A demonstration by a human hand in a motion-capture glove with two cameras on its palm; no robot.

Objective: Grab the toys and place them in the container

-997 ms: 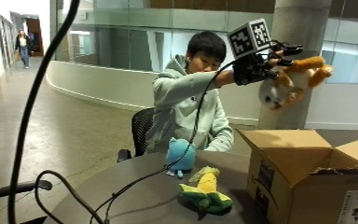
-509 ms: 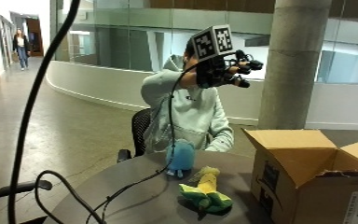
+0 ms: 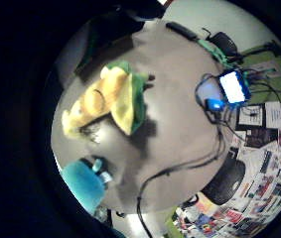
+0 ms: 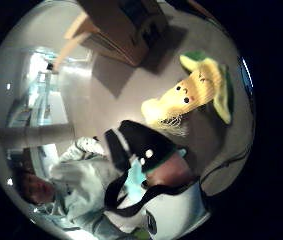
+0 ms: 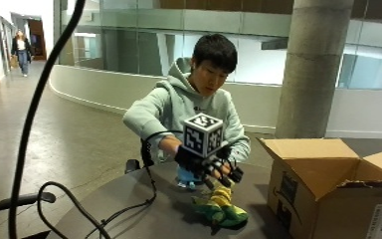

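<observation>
A yellow corn plush toy [image 5: 220,205] with green leaves lies on the grey round table [image 5: 138,209], close to the open cardboard box [image 5: 323,191]. My gloved right hand [image 5: 209,167] hovers just above the corn toy, fingers spread and pointing down, holding nothing. A blue plush toy [image 5: 186,178] stands behind the hand, partly hidden by it. The palm views show the corn toy [image 3: 107,99] [image 4: 193,95] on the table below the palm, the blue toy [image 3: 83,186] beside it and the box [image 4: 123,25] further off.
The box's flaps [image 5: 310,149] stand open toward the toys. Black cables [image 5: 121,211] run across the table's left side and off its edge. A lit screen [image 3: 234,85] with wires sits on the floor past the table's rim.
A second ago the hand held a brown plush toy high over the box. Half a second ago it was raised and empty. It has since come down over the corn toy.
</observation>
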